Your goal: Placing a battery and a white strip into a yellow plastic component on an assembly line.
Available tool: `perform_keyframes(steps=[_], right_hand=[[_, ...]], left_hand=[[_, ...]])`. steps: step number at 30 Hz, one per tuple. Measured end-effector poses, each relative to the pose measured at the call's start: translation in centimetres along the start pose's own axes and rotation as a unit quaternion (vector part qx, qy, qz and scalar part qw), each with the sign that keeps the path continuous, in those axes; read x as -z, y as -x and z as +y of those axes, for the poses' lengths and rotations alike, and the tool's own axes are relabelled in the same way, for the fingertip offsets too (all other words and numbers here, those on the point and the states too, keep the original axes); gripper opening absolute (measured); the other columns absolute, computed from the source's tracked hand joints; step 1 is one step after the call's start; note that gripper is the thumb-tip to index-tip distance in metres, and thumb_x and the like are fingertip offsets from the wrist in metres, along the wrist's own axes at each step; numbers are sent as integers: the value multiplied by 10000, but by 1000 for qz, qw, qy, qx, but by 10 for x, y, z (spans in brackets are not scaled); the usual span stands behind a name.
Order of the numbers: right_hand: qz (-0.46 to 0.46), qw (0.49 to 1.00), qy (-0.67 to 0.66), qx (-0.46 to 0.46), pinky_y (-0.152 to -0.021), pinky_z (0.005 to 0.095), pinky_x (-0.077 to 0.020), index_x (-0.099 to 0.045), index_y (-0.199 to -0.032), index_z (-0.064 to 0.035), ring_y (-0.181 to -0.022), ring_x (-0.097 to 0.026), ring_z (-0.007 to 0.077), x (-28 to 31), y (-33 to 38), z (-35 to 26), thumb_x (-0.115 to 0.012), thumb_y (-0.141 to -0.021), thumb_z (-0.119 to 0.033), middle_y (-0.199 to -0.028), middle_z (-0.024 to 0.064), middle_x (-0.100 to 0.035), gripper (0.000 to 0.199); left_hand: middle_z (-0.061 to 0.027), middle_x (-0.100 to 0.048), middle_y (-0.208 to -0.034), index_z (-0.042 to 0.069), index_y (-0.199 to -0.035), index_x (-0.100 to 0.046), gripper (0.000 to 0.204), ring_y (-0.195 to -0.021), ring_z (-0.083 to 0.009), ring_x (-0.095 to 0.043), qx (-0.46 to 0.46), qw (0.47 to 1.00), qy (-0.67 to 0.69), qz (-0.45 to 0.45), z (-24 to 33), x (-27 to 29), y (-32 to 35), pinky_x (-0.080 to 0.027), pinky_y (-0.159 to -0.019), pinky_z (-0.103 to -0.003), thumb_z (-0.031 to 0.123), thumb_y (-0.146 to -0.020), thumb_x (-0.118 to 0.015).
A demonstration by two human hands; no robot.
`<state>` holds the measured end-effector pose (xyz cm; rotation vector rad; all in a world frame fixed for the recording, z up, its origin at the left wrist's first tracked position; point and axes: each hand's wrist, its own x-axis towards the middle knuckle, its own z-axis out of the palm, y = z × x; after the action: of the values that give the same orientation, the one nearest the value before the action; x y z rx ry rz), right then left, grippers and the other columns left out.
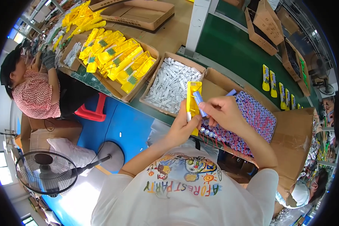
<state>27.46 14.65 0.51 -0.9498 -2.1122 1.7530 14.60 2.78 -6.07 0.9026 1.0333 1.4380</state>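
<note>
My left hand is closed round a yellow plastic housing, holding it upright over the workbench. In my right hand is a blue-purple cylindrical battery cell, gripped between thumb and fingers and slanted against the open face of the housing. Whether the cell is seated inside cannot be told. Just beyond my hands stands a carton of small white plastic parts. Below and right of my right hand, rows of purple battery cells with red wires fill a box; another blue cell lies at its far edge.
To the left, a carton holds yellow housings with green circuit boards. Yellow pieces line the green conveyor beyond a white post. A co-worker sits at the left. A standing fan and a red stool are nearby.
</note>
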Motion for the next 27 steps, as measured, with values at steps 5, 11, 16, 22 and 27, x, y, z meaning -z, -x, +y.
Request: perform_keyframes(steps=[5,11,16,22,27], right_hand=[[-54,989,116,77,-442,243,-378,-673,-740,4,-476,-510,62,-14,-31,2,-688,-878,-250,-545,28,-580,289],[-21,852,342,395,-604,344,-458,-601,-815,-73,-763,-575,217,-23,-157,29,-707,-792,-162,-803,68,-573,141],[-150,773,413,457,-695,388,-502,-581,-826,-80,-839,-590,260,-34,-187,50,-653,-762,-51,-855,64,-569,101],[-108,845,360,381,-729,379,-505,-604,-869,-59,-868,-612,268,-30,-175,45,-661,-749,-34,-898,73,-582,136],[-207,809,408,368,-756,381,-500,-628,-897,-61,-938,-601,255,-37,-182,50,-672,-747,-42,-924,66,-584,158]], left_hand=[[-70,-498,-923,88,-1283,-288,373,-733,-137,-553,26,999,30,8,-1,14,5,-489,-662,-295,9,-946,-425],[-94,-514,-976,106,-1257,-348,341,-738,-186,-548,32,974,168,150,16,58,15,-496,-698,-357,62,-937,-456],[-102,-519,-987,104,-1261,-339,363,-755,-197,-543,21,963,203,175,16,67,25,-493,-727,-370,78,-923,-470],[-124,-548,-1025,114,-1309,-325,436,-817,-225,-592,31,969,194,151,9,62,29,-509,-747,-377,148,-901,-475],[-134,-554,-1045,114,-1327,-316,455,-842,-242,-607,10,958,260,119,6,66,27,-512,-768,-380,208,-903,-448]])
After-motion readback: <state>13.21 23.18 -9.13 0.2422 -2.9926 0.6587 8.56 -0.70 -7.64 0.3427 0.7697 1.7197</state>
